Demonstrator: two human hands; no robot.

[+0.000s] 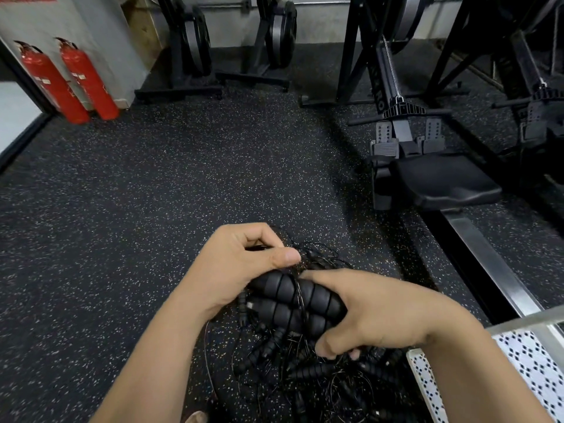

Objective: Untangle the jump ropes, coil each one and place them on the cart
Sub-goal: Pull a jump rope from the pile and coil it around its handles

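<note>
My right hand [375, 312] grips a bundle of black ribbed jump rope handles [293, 303] held above the floor. My left hand [241, 264] pinches thin black rope cords [320, 254] just above the handles, thumb against fingers. Below my hands a tangled pile of more black jump ropes [320, 377] lies on the speckled rubber floor, handles and thin cords mixed together. The cart [537, 361], with a silver frame and a white perforated shelf, shows at the lower right, beside my right forearm.
Rowing machines [427, 166] stand at the right, one long rail [494, 270] running toward the cart. More black gym machines [189, 47] line the back wall. Two red fire extinguishers [70, 80] lean at the far left. Speckled floor [152, 193] stretches ahead.
</note>
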